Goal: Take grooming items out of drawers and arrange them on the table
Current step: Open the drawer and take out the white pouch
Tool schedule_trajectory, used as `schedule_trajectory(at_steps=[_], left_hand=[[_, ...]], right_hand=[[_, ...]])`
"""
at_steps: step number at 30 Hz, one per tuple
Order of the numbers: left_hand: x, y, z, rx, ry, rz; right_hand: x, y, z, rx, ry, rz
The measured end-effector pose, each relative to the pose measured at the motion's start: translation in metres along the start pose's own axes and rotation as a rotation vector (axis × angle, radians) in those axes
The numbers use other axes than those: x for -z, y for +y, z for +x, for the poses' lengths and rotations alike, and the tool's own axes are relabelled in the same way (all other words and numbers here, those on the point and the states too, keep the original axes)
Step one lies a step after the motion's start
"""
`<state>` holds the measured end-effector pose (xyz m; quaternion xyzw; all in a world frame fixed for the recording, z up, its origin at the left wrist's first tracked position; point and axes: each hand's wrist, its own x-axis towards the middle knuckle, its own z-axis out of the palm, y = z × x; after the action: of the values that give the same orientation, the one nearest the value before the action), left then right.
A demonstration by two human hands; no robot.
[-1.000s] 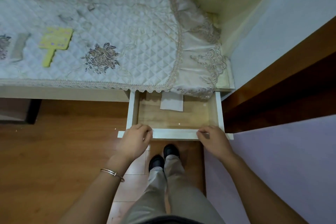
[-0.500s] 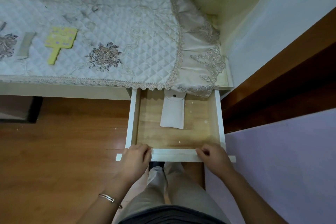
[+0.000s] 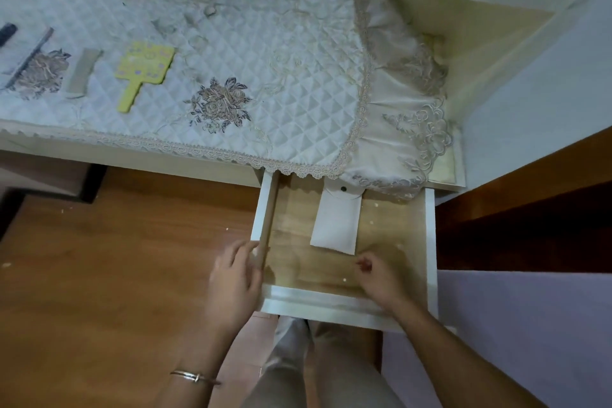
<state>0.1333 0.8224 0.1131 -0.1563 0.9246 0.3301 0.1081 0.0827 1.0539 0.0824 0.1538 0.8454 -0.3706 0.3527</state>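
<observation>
The drawer [image 3: 344, 303] has slid much farther out than a second ago, baring a white pouch [image 3: 336, 225] on its wooden floor (likely the next item for the table [image 3: 185, 156]). Both hands have left the front edge: the left hand [image 3: 233, 285] hovers loosely open, the right hand [image 3: 381, 280] reaches inside, fingers curled, empty.

The drawer [image 3: 430, 242] stood open under the bench's [image 3: 132, 156] right end, with a pouch [image 3: 336, 225] lying in it just beyond the right hand's fingers [image 3: 364, 264]. The left hand's fingers [image 3: 240, 250] touched the drawer's left wall. On the bench, far left of both hands, a hand mirror [image 3: 144, 68] lay right of a comb [image 3: 81, 73].
</observation>
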Motion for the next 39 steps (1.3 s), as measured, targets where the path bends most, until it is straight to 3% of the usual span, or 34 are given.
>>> schedule_trajectory(at_steps=[4, 7, 14, 21, 32, 36, 39], left_hand=[[-0.015, -0.001, 0.008, 0.218, -0.043, -0.087], [-0.024, 0.002, 0.013, 0.341, -0.043, 0.013], [-0.026, 0.002, 0.014, 0.328, -0.025, 0.093], [-0.015, 0.008, 0.015, 0.359, -0.054, -0.041], [-0.001, 0.013, 0.001, 0.385, 0.01, -0.374], [0.0, 0.014, -0.001, 0.403, -0.012, -0.386], [0.0, 0.013, -0.002, 0.376, -0.011, -0.382]], right_hand=[[-0.006, -0.028, 0.037, -0.102, 0.186, 0.187], [-0.016, -0.037, 0.064, -0.237, 0.249, 0.312], [-0.02, -0.049, 0.065, -0.287, 0.155, 0.48], [0.005, -0.033, 0.013, -0.189, 0.029, 0.457], [0.058, -0.033, -0.027, 0.164, -0.21, 0.075], [0.068, -0.073, -0.021, 0.269, -0.282, 0.312], [0.067, -0.127, 0.008, 0.327, -0.116, 0.422]])
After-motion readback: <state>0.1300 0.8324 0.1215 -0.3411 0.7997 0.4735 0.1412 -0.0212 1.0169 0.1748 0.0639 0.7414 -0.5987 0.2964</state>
